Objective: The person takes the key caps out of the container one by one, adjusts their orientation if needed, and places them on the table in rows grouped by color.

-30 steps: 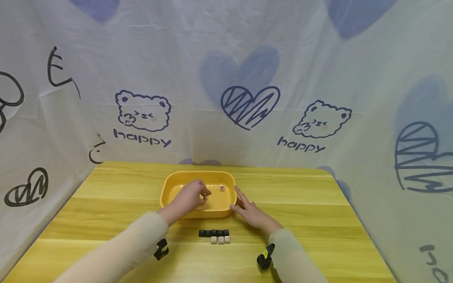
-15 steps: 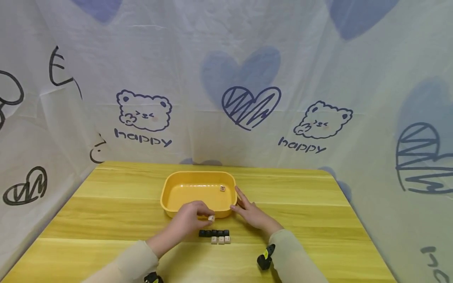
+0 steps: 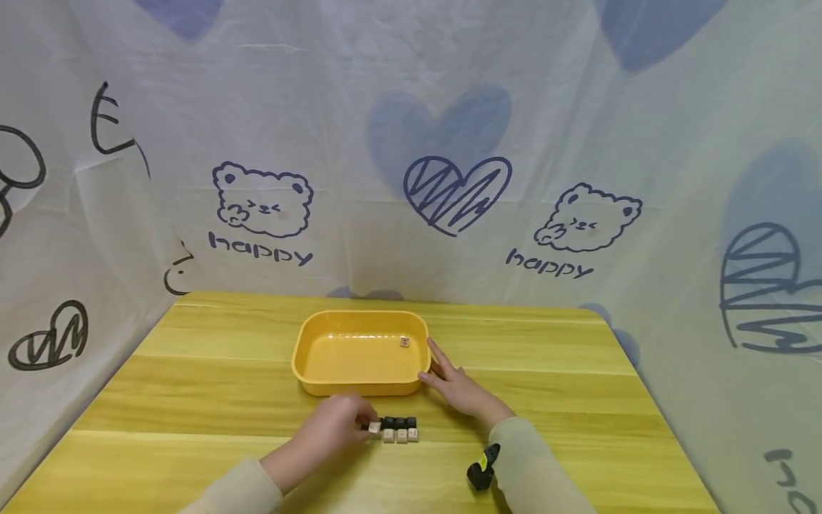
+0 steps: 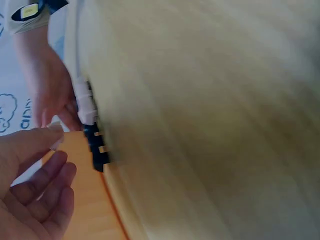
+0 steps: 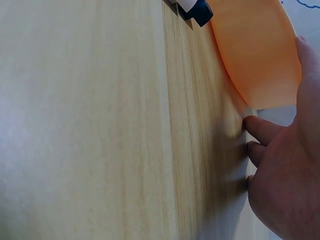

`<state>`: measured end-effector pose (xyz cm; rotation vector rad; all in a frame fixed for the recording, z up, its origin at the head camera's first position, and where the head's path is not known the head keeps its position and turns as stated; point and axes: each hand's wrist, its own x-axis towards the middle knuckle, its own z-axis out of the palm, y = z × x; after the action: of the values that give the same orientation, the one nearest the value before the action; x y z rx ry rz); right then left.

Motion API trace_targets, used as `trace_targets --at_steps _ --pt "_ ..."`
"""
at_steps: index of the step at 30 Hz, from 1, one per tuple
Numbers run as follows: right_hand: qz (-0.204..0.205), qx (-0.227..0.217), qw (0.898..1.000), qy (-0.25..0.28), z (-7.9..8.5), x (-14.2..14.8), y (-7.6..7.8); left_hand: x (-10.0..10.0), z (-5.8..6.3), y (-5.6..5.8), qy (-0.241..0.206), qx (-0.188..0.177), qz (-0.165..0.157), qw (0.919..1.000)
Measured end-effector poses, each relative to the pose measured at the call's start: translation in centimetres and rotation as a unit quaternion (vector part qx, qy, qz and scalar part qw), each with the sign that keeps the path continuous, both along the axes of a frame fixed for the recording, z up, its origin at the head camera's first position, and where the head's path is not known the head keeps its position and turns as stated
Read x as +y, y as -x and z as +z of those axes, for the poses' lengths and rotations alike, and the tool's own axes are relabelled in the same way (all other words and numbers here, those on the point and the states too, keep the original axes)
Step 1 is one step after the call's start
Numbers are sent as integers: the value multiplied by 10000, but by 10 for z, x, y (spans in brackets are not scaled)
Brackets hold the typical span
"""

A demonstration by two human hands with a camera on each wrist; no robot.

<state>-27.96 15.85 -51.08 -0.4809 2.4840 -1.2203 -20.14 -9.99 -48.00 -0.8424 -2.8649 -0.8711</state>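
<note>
My left hand (image 3: 334,427) pinches a white keycap (image 3: 374,427) between thumb and fingertips, at the left end of the keycaps on the table. Black keycaps (image 3: 399,422) form a row there, its left part overlapped by my hand. Three white keycaps (image 3: 401,435) line up along the near side of that row. My right hand (image 3: 464,391) rests against the right wall of a yellow plastic tray (image 3: 361,390); in the right wrist view its thumb lies along the wall and other fingertips touch the table. Inside the tray, near its right end, sits one more light keycap (image 3: 404,342).
The wood-grain table (image 3: 546,400) carries the tray behind the keycap rows. A white curtain (image 3: 359,250) printed with hearts and bears hangs along the table's back and sides. A black wrist device (image 3: 483,467) sits at my right sleeve.
My left hand has come out of the tray with the white keycap, toward me, and down to the left end of the rows. The right hand stays at the tray.
</note>
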Motion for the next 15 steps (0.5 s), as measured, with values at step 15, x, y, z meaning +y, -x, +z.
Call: trace_targets --at_steps 15 --pt "-85 77 9999 -44 -3 -1 2 1 -16 3 551 -118 -114 9983"
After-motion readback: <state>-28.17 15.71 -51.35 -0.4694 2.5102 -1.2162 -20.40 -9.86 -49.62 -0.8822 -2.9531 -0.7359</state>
